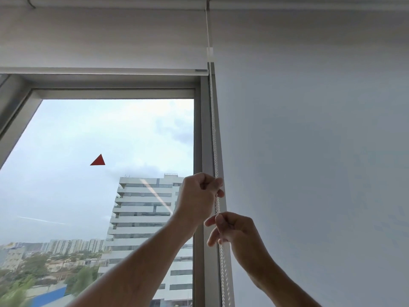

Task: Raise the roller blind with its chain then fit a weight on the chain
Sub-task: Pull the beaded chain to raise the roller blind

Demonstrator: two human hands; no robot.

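While both hands work the chain (214, 134), left hand (199, 196) sits higher on it, fingers curled into a fist with thumb and forefinger pinching the beaded strands. Right hand (230, 229) is just below on the same chain, thumb and fingertips pinched on the strand, remaining fingers loosely curled. Hands are close but apart, short run of chain showing between them. Chain runs near-vertical along the window frame (204, 129), up from the hands to a small white connector (209, 54) and on to the roller tube (119, 1) at the top; below the right hand it hangs on out of view. Left of the chain, roller blind (99, 41) is mostly raised, bottom bar (99, 71) just above the top of the frame. Glass is uncovered, red triangle sticker (98, 160) on it left of the chain. Right of the chain, a second blind (309, 151) hangs lowered. Can't spot a weight.
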